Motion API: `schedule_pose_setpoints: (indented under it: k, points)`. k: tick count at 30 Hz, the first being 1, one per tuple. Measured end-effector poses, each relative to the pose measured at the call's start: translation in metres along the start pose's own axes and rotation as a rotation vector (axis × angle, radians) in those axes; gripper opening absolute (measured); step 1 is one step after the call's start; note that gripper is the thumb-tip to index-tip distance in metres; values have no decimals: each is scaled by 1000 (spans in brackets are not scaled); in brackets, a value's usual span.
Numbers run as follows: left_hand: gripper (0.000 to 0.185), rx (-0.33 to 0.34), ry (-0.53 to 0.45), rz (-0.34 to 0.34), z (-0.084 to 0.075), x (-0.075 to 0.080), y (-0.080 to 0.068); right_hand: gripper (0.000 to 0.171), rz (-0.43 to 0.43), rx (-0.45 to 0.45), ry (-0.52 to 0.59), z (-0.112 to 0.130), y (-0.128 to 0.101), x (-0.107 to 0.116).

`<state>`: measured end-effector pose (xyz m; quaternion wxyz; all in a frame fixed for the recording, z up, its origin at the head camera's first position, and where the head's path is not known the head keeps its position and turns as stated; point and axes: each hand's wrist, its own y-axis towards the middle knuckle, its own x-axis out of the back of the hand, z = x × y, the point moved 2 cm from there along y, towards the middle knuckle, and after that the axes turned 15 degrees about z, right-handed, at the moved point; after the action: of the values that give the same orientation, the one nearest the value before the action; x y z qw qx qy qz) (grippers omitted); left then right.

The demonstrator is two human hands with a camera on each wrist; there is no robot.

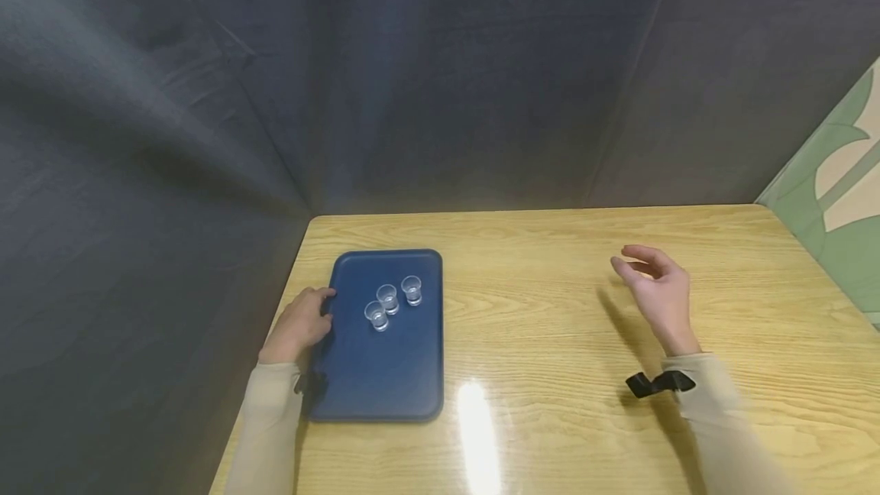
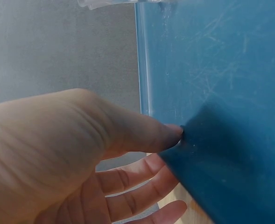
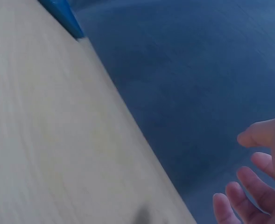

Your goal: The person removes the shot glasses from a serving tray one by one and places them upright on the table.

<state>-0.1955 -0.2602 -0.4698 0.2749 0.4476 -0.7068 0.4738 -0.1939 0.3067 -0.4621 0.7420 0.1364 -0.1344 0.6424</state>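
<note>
A dark blue rectangular tray (image 1: 406,380) lies on the left part of the wooden table. Three small clear cups (image 1: 377,316) stand upright on it, grouped toward its far half. At the tray's left edge, my left hand (image 1: 299,325) grips the rim. In the left wrist view the thumb (image 2: 160,135) lies over the rim while other fingers (image 2: 137,198) are below it; the tips of some are hidden by the tray. My right hand (image 1: 663,296) is held above the right side of the table, fingers loosely curved and apart, holding nothing.
The pale wooden table (image 1: 536,281) extends under and to the right of the tray. Dark cloth (image 1: 474,82) hangs behind and along the left side. A green and beige leaf-patterned surface (image 1: 846,197) is at the far right. A black strap (image 1: 661,383) sits around the right sleeve.
</note>
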Motion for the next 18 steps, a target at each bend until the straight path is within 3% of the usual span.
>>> schedule_pose_setpoints:
  k: [9, 18]
  points:
    - [52, -6, 11, 0, 0, 1, 1, 42, 148, 68, -28, 0, -3, -45]
    - [51, -2, 12, -3, 0, 0, 2, 38, 280, 115, -41, -2, -9, -84]
